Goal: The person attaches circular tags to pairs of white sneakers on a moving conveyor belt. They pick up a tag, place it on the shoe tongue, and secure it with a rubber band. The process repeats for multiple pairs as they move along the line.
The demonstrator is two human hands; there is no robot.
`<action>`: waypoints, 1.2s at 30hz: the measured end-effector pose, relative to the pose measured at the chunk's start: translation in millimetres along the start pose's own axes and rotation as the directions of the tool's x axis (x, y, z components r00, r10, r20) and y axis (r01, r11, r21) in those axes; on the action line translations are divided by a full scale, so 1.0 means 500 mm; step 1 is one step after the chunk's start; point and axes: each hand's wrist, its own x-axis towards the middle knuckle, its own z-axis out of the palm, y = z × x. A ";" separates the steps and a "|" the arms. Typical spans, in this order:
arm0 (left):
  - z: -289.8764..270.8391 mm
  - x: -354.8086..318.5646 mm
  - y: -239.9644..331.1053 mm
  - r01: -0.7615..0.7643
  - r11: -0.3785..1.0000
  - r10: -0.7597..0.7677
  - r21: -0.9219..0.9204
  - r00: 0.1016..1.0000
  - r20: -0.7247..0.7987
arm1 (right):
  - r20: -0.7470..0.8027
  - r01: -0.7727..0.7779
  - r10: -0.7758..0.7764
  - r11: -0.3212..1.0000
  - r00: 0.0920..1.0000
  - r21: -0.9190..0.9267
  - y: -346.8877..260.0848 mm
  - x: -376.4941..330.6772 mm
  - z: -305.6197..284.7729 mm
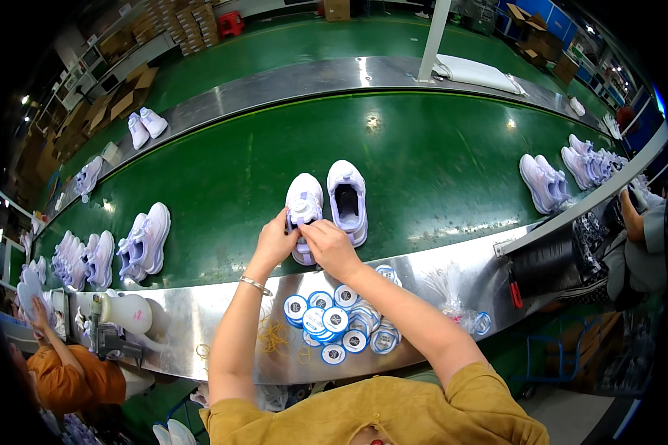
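A white and lavender sneaker (304,189) stands on the green belt in front of me, toe pointing away. Both my hands are closed at its opening. My left hand (276,241) grips the left side near the laces, and my right hand (330,246) has its fingertips pinched together at the collar. A pale round piece (304,211) lies over the laces between them; my fingers hide what else they pinch. Touching it on the right is the matching sneaker (346,194), its dark inside showing. Below my wrists, a pile of round blue-rimmed tags (335,319) covers part of the metal ledge (182,319).
Yellow rubber bands (273,335) and clear plastic fasteners (450,293) lie on the ledge. More sneakers stand left (147,241) and right (543,183) on the belt (438,170). A white tape roll (130,313), a red-handled tool (514,291), a slanting post (586,194) and co-workers flank me.
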 end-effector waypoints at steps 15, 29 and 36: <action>0.034 -0.027 -0.045 0.092 0.971 -0.129 -0.219 0.978 -0.161 | -0.007 -0.357 0.363 0.912 0.932 -0.202 0.013 0.079 0.028; 0.030 -0.032 -0.064 0.097 0.971 -0.139 -0.221 0.973 -0.183 | -0.057 -0.211 0.205 0.969 0.977 -0.132 -0.033 0.068 -0.010; -0.024 -0.004 -0.084 -0.075 0.986 0.042 -0.147 0.976 -0.215 | 0.016 -0.092 0.098 0.969 0.995 -0.229 -0.034 0.022 0.036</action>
